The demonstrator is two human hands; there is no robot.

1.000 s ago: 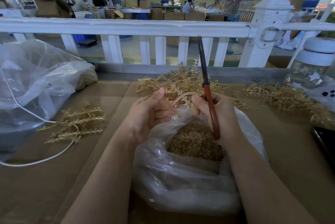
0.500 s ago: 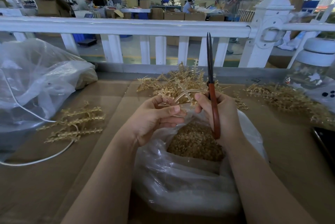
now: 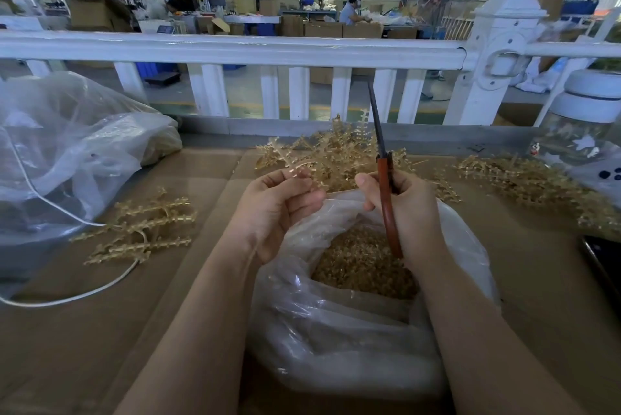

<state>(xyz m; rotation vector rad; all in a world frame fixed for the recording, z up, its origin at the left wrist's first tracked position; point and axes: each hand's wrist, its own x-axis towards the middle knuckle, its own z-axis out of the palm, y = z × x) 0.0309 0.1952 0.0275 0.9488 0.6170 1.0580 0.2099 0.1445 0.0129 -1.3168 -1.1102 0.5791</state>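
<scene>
My left hand point(image 3: 279, 206) pinches a thin golden plastic sprig point(image 3: 285, 159) whose spiked end points up and left. My right hand point(image 3: 410, 209) grips red-handled scissors point(image 3: 386, 189), blades together and pointing up toward the railing. Both hands hover over an open clear plastic bag point(image 3: 353, 340) that holds a heap of small golden cut pieces point(image 3: 363, 260). A pile of golden sprigs point(image 3: 339, 149) lies just beyond my hands.
Cardboard point(image 3: 84, 330) covers the table. A few golden sprigs point(image 3: 141, 226) lie at left beside a white cable point(image 3: 67, 297) and a large clear bag point(image 3: 67, 152). More sprigs point(image 3: 524, 182) and a white-lidded jar point(image 3: 584, 125) sit right. A white railing point(image 3: 235, 48) runs behind.
My two hands have moved apart. The left hand drew the sprig leftward, away from the right hand, and the scissors tilted slightly left.
</scene>
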